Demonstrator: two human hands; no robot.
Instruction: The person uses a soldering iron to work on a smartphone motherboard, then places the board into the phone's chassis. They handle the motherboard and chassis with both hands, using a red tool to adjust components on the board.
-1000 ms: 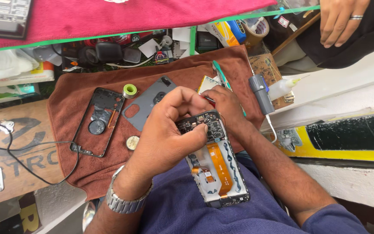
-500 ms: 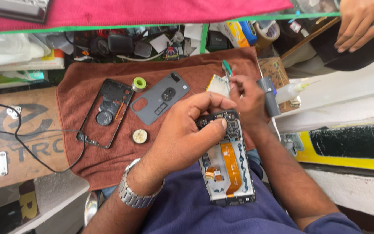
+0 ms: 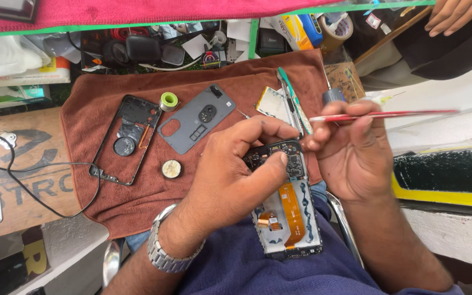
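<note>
Your opened smartphone with its orange flex cable and bare circuit board [image 3: 286, 210] rests on your lap, its top end at the edge of the rust-brown towel [image 3: 137, 196]. Your left hand [image 3: 236, 175] grips that upper end, thumb pressed on the board; hold it firm so the phone cannot rock. Your right hand [image 3: 350, 150] pinches a thin red-handled tool [image 3: 383, 114] lying level, beside the phone; bring its tip in gently. Farther out lie a grey back cover [image 3: 195, 119] and black frame [image 3: 124, 139].
</note>
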